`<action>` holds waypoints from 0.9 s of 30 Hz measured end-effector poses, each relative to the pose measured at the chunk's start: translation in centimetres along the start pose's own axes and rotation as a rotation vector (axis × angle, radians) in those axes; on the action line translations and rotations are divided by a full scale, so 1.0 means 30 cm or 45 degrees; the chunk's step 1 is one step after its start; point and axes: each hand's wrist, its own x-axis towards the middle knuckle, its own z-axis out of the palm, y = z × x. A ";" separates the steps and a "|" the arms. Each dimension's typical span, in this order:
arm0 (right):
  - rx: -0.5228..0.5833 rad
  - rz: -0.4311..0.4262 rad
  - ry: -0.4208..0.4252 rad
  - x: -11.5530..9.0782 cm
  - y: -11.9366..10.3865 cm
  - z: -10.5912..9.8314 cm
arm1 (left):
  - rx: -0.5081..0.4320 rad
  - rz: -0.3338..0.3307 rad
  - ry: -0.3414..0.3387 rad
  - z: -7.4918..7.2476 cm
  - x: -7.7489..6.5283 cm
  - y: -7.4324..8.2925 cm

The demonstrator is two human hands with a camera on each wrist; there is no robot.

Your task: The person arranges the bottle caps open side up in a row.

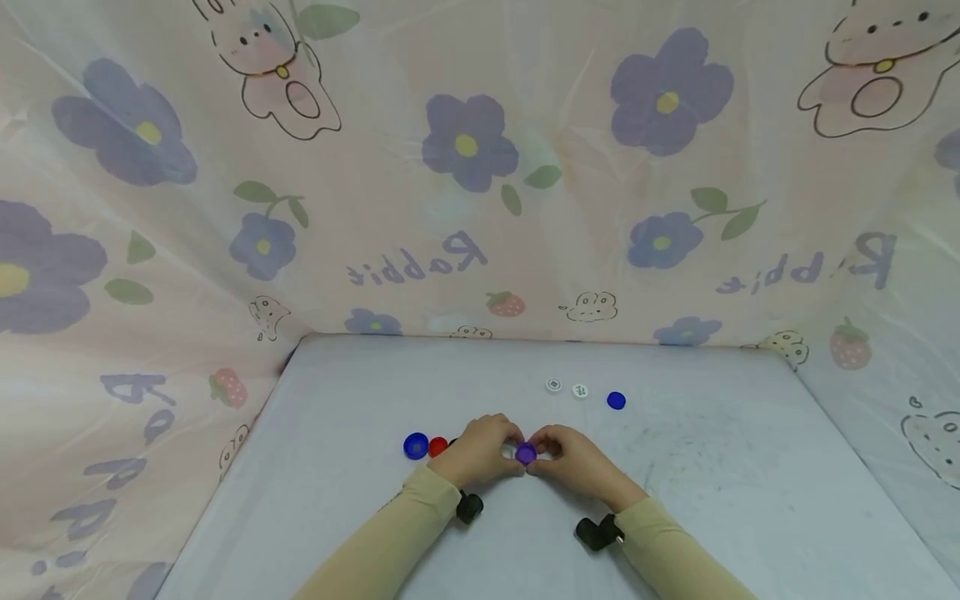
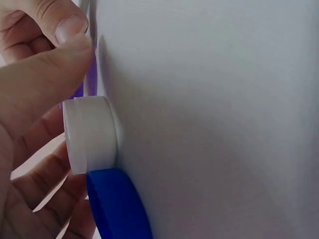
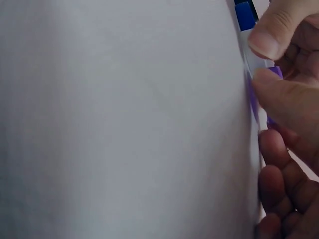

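Observation:
A small purple bottle cap (image 1: 527, 453) sits between the two hands on the white table. My left hand (image 1: 483, 450) pinches it from the left, thumb on the near side and fingers on the far side. From the right, my right hand (image 1: 576, 462) pinches it too, and the two thumb tips come close together. Beside the purple cap stands a white cap (image 2: 90, 134), under the left hand's arch. A blue cap (image 2: 119, 204) adjoins the white one in the left wrist view. The right thumb partly hides the purple cap (image 3: 275, 71) in the right wrist view.
Left of my left hand, a larger blue cap (image 1: 416, 446) and a red cap (image 1: 438, 447) lie in line, with a dark cap mostly hidden. Farther back are two white caps (image 1: 553, 385) and a flat blue cap (image 1: 617, 401). A patterned curtain (image 1: 480, 217) encloses the table.

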 end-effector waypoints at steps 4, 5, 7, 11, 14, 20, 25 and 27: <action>-0.028 -0.015 0.002 0.003 0.000 0.006 | 0.049 0.015 -0.005 -0.004 0.000 -0.003; -0.035 -0.018 0.004 0.004 0.000 0.008 | 0.051 0.017 -0.010 -0.004 0.000 -0.006; -0.052 -0.022 0.007 0.006 0.001 0.011 | 0.048 0.021 -0.018 -0.002 0.003 -0.012; -0.067 -0.030 0.021 0.007 0.000 0.016 | 0.039 0.034 -0.021 0.005 0.009 -0.030; -0.067 -0.036 0.025 0.007 -0.001 0.017 | 0.030 0.035 -0.024 0.004 0.010 -0.035; -0.071 -0.036 0.021 0.008 -0.001 0.018 | 0.028 0.028 -0.035 -0.008 0.005 -0.028; -0.089 -0.038 0.018 0.006 -0.001 0.018 | 0.035 0.024 -0.042 -0.010 0.004 -0.024; -0.090 -0.048 0.013 0.005 -0.005 0.016 | 0.028 0.024 -0.042 -0.011 0.003 -0.024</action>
